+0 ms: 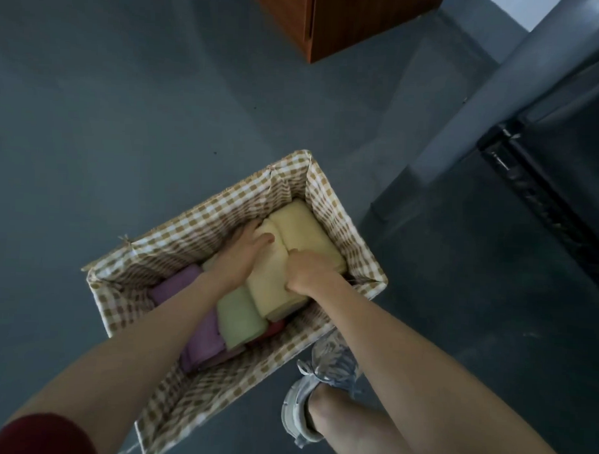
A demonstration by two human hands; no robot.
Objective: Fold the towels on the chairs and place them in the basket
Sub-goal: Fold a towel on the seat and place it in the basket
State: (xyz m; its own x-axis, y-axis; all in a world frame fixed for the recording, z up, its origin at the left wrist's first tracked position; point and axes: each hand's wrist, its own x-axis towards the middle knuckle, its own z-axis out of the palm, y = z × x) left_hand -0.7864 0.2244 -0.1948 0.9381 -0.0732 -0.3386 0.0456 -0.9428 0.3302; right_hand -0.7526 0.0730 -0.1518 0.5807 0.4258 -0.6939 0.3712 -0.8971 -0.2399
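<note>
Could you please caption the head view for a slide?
Left hand and right hand grip a folded yellow towel in the gingham-lined basket, beside a green towel and a purple towel.

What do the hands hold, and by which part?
A folded yellow towel in the basket: the right hand grips its right edge; the left hand rests on its far end, grip unclear.

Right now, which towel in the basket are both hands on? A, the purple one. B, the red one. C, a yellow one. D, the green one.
C: the left hand and the right hand are both on the yellow towel towards the far end of the basket.
</note>
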